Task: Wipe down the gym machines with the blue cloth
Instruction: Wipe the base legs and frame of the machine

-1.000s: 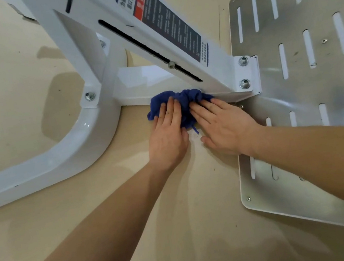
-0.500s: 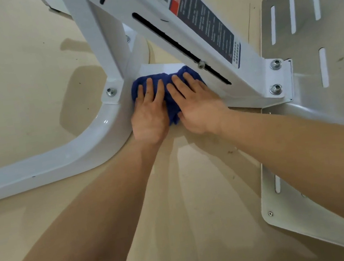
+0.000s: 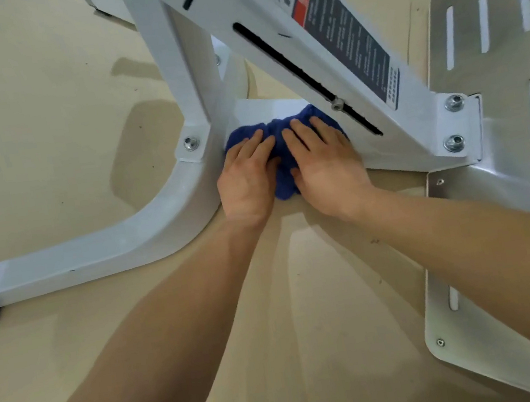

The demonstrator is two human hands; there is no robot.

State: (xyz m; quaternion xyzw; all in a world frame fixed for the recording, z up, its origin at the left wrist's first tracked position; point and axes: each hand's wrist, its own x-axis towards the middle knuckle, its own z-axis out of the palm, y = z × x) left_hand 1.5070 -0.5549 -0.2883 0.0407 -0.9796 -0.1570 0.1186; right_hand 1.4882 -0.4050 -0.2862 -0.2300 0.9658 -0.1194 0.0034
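The beige floor (image 3: 35, 97) filled most of the view. On it stood the white frame (image 3: 92, 254), with a curved foot at the left, an upright above it and a sloped beam carrying a label (image 3: 345, 37). A slotted metal plate (image 3: 505, 68) lay to the right.

Both forearms reached in from below. The left hand (image 3: 246, 179) and right hand (image 3: 327, 164) lay side by side, fingers straight and flat, pressing down rather than gripping.

Under them was the cloth (image 3: 284, 180), bunched on the low crossbar in the corner between upright and beam. Its long axis ran left to right along the bar, and a short fold pointed back toward the person, between the hands.

A bolt (image 3: 191, 143) sat just left of the cloth.

A second before, the cloth had been further right, near the beam's bolted bracket. It had since slid left into the corner, where it already lay half a second before.
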